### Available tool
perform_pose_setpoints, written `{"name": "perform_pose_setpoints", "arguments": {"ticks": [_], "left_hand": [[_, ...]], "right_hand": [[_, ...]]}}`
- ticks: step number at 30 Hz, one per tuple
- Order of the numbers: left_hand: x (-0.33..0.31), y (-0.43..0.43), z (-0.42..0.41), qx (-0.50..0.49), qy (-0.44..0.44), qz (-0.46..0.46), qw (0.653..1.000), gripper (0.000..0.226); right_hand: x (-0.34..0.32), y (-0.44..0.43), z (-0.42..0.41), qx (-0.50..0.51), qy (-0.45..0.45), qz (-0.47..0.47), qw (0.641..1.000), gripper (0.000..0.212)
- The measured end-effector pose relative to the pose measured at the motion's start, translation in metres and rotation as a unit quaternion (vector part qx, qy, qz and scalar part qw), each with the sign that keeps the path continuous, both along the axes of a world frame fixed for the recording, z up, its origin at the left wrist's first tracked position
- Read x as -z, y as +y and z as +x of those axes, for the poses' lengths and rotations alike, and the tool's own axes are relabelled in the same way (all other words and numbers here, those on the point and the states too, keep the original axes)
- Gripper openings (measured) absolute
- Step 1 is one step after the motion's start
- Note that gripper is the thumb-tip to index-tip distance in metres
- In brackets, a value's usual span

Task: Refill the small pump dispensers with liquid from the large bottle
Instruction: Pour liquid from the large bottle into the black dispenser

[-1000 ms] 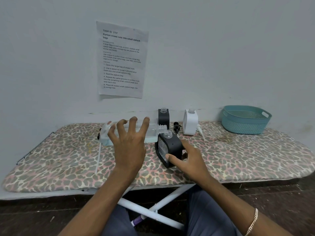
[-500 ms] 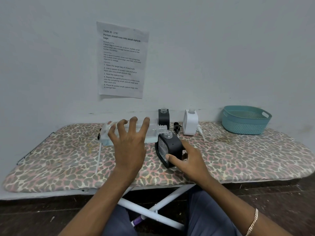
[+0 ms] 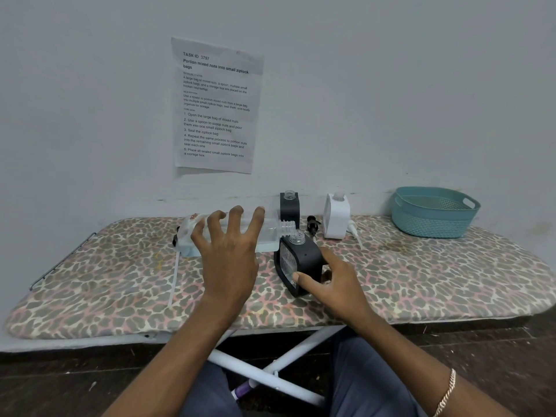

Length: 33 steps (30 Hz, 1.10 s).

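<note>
Head view: left hand [image 3: 228, 254] grips the bottle [image 3: 267, 236] sideways, fingers spread wide, neck just above the open dispenser [image 3: 304, 260], likely to pour; right hand [image 3: 337, 284] clasps that dispenser, tilted toward the neck, nearer the front edge of the board [image 3: 120, 281], seemingly steadying it against spills.

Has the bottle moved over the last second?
No. The bottle, gripped by the left hand, keeps its neck just left of the rear dispenser and over the near dispenser, as before.
</note>
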<state>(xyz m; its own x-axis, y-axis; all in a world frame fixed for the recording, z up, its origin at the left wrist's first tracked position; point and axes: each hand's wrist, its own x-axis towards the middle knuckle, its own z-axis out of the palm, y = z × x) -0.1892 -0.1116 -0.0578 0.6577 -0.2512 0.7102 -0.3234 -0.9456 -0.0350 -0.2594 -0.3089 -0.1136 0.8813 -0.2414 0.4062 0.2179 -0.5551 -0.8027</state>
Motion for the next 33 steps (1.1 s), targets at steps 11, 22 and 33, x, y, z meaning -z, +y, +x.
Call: {"name": "perform_pose_setpoints", "arguments": {"ticks": [11,22,33], "left_hand": [[0.0006,-0.0001,0.0012,-0.001,0.002,0.003,1.000,0.094],[0.0000,-0.0002,0.0004,0.000,0.003,0.004,1.000,0.094],[0.0000,0.0003,0.0009,0.003,0.008,0.000,1.000,0.095]], "right_hand": [[-0.0031,0.0017,-0.0020,-0.004,0.000,0.007,1.000,0.047],[-0.0025,0.0015,-0.0016,0.000,-0.002,0.002,1.000,0.045],[-0.0041,0.0018,-0.0019,0.003,0.007,-0.006,1.000,0.043]]}}
